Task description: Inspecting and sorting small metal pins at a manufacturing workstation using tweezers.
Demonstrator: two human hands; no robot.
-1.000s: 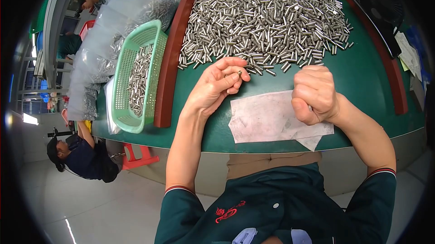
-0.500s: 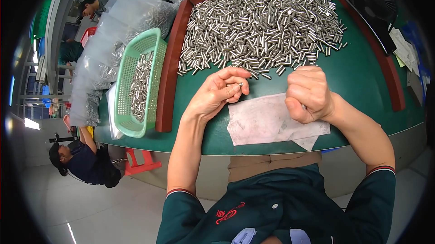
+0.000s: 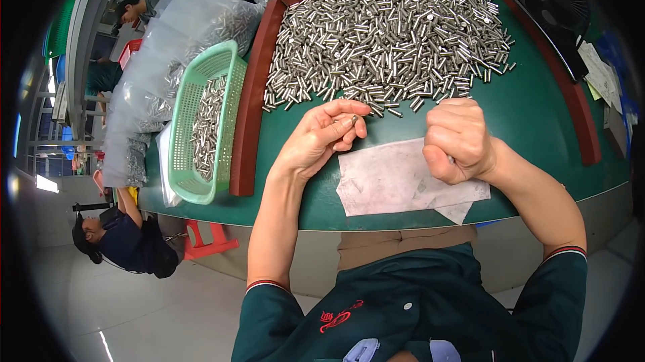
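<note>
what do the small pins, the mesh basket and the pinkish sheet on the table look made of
Pins: metal, probably steel, smooth and shiny, going by their silvery glints.
Mesh basket: likely moulded plastic, fairly smooth, given its even pale-green colour and regular holes.
Pinkish sheet: matt, smudged and creased; perhaps cloth, though paper is possible.

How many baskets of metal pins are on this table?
1: the light green basket, between the reddish-brown rail and the plastic bags. More may be hidden behind those bags.

1. The head camera faces down over the green table [image 3: 534, 127].
2. It sits close: the left hand [image 3: 324, 137] and right hand [image 3: 460, 140] fall near mid-picture.
3. Straight edges bow toward the fisheye rim.
</note>
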